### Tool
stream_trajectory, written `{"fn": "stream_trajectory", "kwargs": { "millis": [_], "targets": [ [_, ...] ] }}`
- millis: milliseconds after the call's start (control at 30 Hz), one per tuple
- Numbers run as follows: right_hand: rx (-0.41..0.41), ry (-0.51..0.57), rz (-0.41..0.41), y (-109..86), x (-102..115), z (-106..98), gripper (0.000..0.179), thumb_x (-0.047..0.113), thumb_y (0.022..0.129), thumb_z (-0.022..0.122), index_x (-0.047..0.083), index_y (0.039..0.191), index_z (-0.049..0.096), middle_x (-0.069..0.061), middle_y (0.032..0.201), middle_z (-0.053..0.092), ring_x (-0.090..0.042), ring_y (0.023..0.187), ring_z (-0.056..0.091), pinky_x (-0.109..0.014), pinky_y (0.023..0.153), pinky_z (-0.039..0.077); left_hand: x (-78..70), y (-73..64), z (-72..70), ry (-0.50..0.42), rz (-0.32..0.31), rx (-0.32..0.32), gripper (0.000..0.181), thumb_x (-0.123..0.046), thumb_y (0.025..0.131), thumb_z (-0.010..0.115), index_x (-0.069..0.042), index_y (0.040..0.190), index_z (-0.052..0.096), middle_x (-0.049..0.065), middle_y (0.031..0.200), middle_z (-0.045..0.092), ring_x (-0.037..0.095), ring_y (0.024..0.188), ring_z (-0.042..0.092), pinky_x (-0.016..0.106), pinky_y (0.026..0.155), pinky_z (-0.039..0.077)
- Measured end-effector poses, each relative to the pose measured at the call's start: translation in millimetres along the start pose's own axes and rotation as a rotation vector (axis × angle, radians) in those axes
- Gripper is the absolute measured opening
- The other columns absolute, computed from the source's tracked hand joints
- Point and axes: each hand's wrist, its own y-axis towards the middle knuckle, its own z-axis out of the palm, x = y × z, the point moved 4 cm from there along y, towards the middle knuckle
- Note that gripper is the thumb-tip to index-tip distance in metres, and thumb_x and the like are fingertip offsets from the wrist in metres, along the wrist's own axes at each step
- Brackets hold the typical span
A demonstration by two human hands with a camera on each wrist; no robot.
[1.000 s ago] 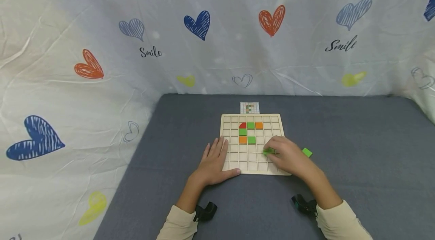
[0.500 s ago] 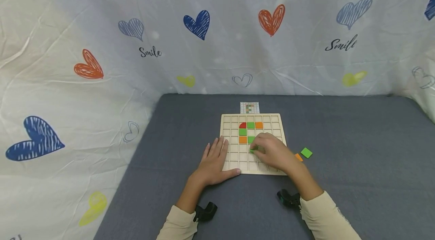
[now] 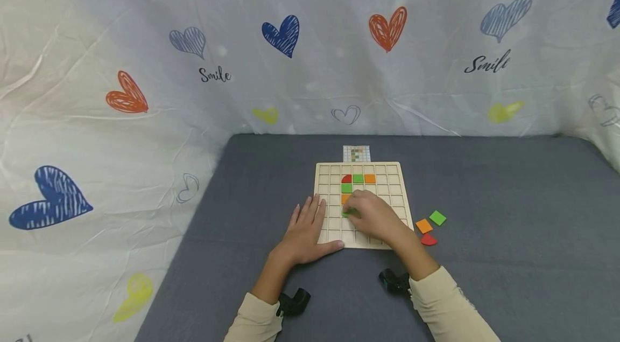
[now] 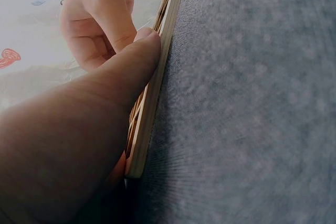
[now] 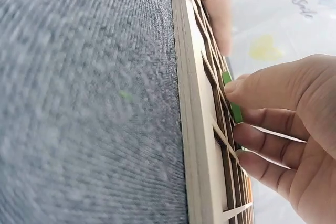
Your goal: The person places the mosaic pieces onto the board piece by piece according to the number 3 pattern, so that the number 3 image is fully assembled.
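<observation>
A wooden grid board lies on the grey cloth in the head view. My left hand rests along its left side with straight fingers, thumb at the front edge. Between thumb and fingers, my right hand pinches a green square tile, close over the cells below the orange tile. Above that are another green tile and a top row of red rounded tile, green tile and orange tile. The right hand covers the cells beside the lower orange tile.
Right of the board lie a loose green tile, an orange tile and a red rounded tile. A small printed pattern card sits behind the board. A white curtain with hearts hangs beyond the table.
My right hand has moved left across the board with the green tile, uncovering the loose orange and red tiles on the cloth. The left hand stays where it was.
</observation>
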Motion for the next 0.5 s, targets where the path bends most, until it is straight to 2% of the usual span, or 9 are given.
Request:
{"fn": "stream_trajectory", "kwargs": {
  "millis": [367, 500],
  "targets": [
    [-0.029, -0.016, 0.015, -0.3, 2.1, 0.8, 0.011, -0.001, 0.083, 0.077, 0.009, 0.089, 0.077, -0.001, 0.093, 0.067, -0.020, 0.090, 0.064, -0.040, 0.081, 0.053, -1.0, -1.0, -1.9, -0.048, 0.030, -0.025, 0.106, -0.071, 0.090, 0.055, -0.004, 0.161, 0.013, 0.014, 0.167, 0.004, 0.031, 0.153, 0.001, 0.055, 0.119, 0.002],
    [-0.043, -0.020, 0.012, -0.8, 3.5, 0.4, 0.012, -0.001, 0.083, 0.077, 0.009, 0.089, 0.077, -0.001, 0.093, 0.067, -0.021, 0.090, 0.065, -0.040, 0.082, 0.053, -0.9, -1.2, -2.6, -0.051, 0.021, -0.023, 0.106, -0.071, 0.089, 0.056, -0.005, 0.161, 0.013, 0.013, 0.167, 0.004, 0.029, 0.153, 0.000, 0.053, 0.119, 0.001]
  ]
}}
